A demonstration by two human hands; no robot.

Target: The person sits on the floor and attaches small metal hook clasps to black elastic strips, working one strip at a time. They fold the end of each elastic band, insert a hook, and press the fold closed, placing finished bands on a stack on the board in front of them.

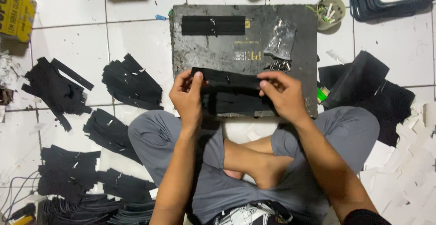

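Observation:
I sit cross-legged on a tiled floor with a dark grey board (290, 70) in front of me. My left hand (187, 95) pinches the left end of a black zipper strip (227, 77). The strip's right end is pinched by my right hand (282, 93). The strip stretches level between both hands, over a small stack of black strips (236, 102) on the board's near edge. A second bundle of black zipper strips (213, 25) lies at the board's far left. A clear plastic bag of metal zipper sliders (280, 38) rests on the board, with loose sliders (278, 65) beside it.
Piles of black zipper strips (131, 82) cover the floor to my left. Black fabric pieces (377, 93) lie to my right, with white paper scraps (408, 161) nearer. A small round cup of bits (330, 10) stands beyond the board, and a yellow box (16, 11) at far left.

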